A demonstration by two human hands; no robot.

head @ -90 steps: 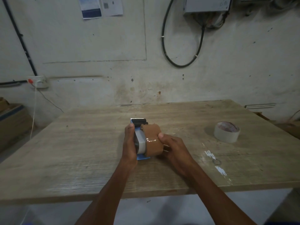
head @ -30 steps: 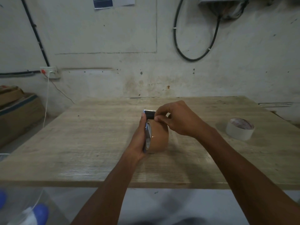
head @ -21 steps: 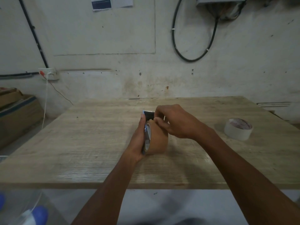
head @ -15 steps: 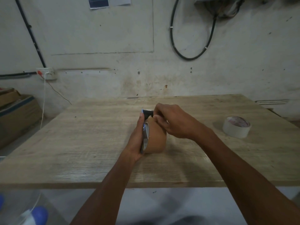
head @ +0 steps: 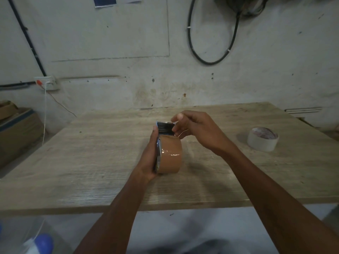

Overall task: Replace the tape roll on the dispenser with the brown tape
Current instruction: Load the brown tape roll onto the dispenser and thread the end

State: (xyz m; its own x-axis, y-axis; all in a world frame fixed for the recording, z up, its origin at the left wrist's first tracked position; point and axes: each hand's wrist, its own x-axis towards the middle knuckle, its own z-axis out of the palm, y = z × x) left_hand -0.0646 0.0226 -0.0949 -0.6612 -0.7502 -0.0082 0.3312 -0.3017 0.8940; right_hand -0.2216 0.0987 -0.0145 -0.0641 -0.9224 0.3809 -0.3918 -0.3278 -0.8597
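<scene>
A glossy brown tape roll [head: 171, 154] sits mounted on the dispenser [head: 165, 128], whose dark metal head pokes out above the roll. My left hand [head: 149, 158] wraps the dispenser's left side and holds it upright over the wooden table [head: 91, 162]. At the dispenser's head, my right hand [head: 196, 129] has thumb and fingers pinched together at the right edge, on what looks like the thin end of the tape. The dispenser's body is mostly hidden behind the roll and my left hand.
A white tape roll [head: 262, 141] lies flat at the table's right side. Cardboard boxes [head: 16, 129] stand on the floor at the left. A wall socket with a white cable [head: 45, 83] is at the back left. A blue-capped object [head: 39, 243] sits below the table's near edge.
My right hand moved from the roll's right side up to the dispenser's head; over the last second its fingers lifted a little off the roll's top. My left hand keeps its grip.
</scene>
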